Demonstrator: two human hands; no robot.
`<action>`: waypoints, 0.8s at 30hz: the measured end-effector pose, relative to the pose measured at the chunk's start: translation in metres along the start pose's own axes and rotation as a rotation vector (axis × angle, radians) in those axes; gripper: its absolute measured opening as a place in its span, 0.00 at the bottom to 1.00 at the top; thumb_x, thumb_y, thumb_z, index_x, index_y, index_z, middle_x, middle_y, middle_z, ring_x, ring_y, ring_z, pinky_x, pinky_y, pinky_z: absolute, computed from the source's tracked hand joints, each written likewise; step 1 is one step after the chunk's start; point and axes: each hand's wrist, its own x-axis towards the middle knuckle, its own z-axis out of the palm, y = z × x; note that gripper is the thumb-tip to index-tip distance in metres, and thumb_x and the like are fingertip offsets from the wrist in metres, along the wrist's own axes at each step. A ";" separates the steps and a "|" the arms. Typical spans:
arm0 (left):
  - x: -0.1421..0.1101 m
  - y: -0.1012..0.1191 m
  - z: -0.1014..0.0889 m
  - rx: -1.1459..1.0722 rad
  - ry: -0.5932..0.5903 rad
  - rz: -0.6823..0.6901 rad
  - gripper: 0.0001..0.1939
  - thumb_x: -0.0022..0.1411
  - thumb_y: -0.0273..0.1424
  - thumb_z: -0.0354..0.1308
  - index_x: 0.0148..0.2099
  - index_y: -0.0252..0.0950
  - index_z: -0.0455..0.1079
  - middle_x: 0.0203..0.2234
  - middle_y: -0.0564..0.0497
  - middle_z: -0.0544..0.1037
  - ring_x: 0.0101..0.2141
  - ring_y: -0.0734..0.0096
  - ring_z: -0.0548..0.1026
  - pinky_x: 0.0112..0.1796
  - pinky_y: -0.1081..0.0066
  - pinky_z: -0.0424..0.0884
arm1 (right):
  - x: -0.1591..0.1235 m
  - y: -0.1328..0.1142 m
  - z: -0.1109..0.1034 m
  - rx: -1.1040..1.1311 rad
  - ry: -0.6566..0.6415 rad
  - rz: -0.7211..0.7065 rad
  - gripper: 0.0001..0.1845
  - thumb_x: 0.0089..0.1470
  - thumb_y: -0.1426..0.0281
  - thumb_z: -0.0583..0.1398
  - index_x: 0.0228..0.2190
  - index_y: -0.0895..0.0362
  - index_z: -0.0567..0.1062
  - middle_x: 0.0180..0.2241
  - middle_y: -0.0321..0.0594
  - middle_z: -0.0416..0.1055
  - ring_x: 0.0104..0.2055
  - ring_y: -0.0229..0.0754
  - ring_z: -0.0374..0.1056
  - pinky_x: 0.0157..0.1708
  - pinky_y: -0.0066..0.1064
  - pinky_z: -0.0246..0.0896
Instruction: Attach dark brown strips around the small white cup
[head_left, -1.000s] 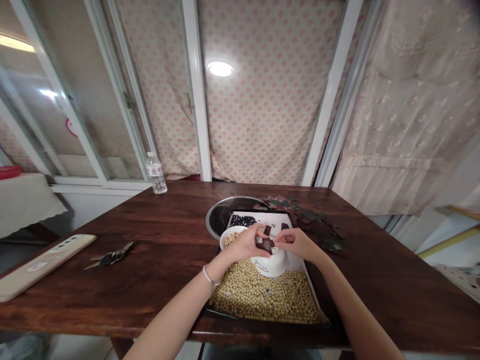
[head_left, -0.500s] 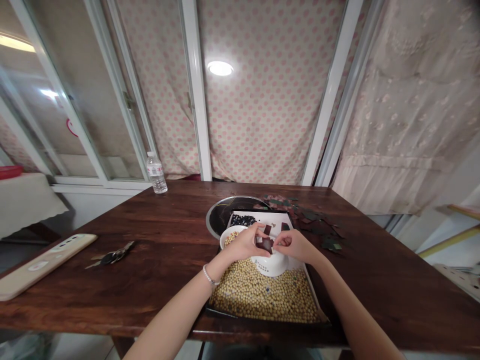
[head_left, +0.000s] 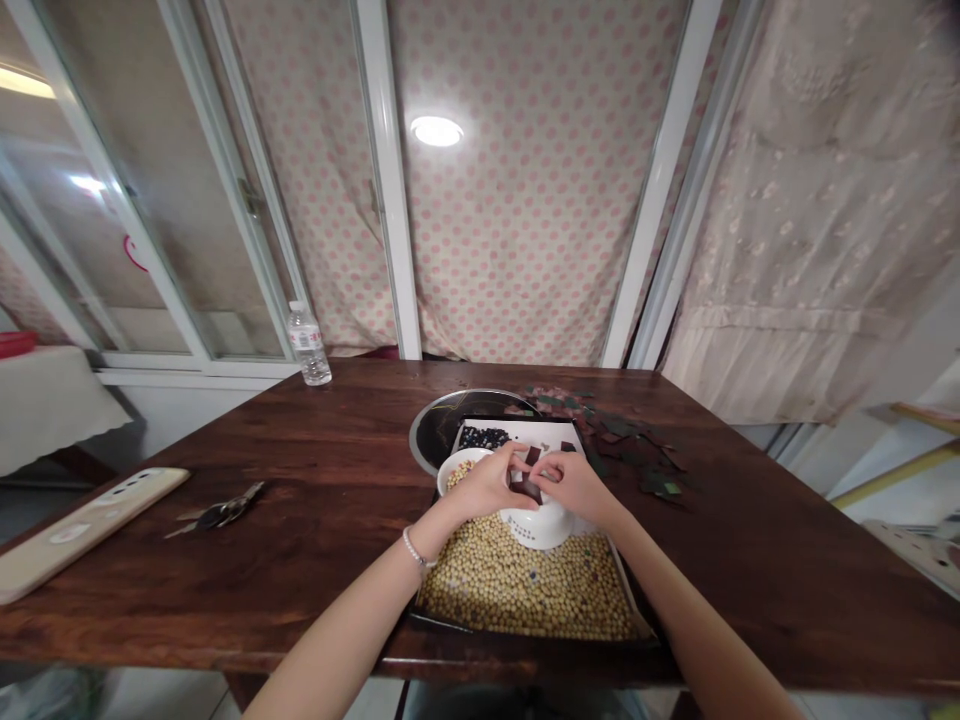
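Observation:
My left hand (head_left: 487,486) grips a small dark red square piece (head_left: 527,489) between thumb and fingers, above a white bowl (head_left: 541,530) that looks upside down. Bent in toward that piece, my right hand (head_left: 576,486) has its fingertips pinched together at its upper right; whether they hold anything is hidden. Under both hands lies a black-edged tray (head_left: 442,622) with many yellowish beads (head_left: 517,590) in its near part. A second white bowl (head_left: 445,474) with mixed beads stands left of my left hand, partly covered by it. Dark beads (head_left: 484,438) fill the tray's far left corner.
Behind the tray is a round dark plate (head_left: 431,430). Dark red and green scraps (head_left: 622,435) spread across the table's far right. Keys (head_left: 217,513) and a beige power strip (head_left: 94,530) lie at left. A water bottle (head_left: 309,345) stands near the window.
My right hand has moved left and slightly up, now covering part of the dark red piece. My left hand keeps its hold. The view has shifted slightly.

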 end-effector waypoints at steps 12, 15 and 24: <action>0.000 0.001 0.000 -0.013 -0.005 -0.004 0.39 0.39 0.30 0.70 0.52 0.37 0.57 0.39 0.48 0.74 0.41 0.58 0.72 0.37 0.66 0.67 | 0.001 0.002 0.002 -0.022 -0.046 -0.019 0.07 0.45 0.72 0.58 0.21 0.58 0.76 0.14 0.29 0.52 0.18 0.33 0.50 0.19 0.25 0.43; -0.001 0.001 0.000 -0.006 -0.001 -0.003 0.39 0.38 0.30 0.70 0.52 0.37 0.57 0.40 0.47 0.73 0.42 0.57 0.72 0.38 0.65 0.67 | 0.001 0.003 0.003 -0.030 -0.034 -0.013 0.06 0.44 0.73 0.58 0.21 0.58 0.76 0.14 0.29 0.53 0.19 0.33 0.51 0.20 0.25 0.43; 0.001 -0.005 0.000 -0.004 -0.010 0.016 0.40 0.39 0.30 0.70 0.53 0.36 0.56 0.40 0.47 0.74 0.41 0.58 0.72 0.38 0.65 0.67 | 0.003 0.005 0.001 -0.019 -0.036 -0.009 0.07 0.44 0.73 0.58 0.21 0.58 0.76 0.14 0.29 0.52 0.19 0.33 0.50 0.20 0.26 0.43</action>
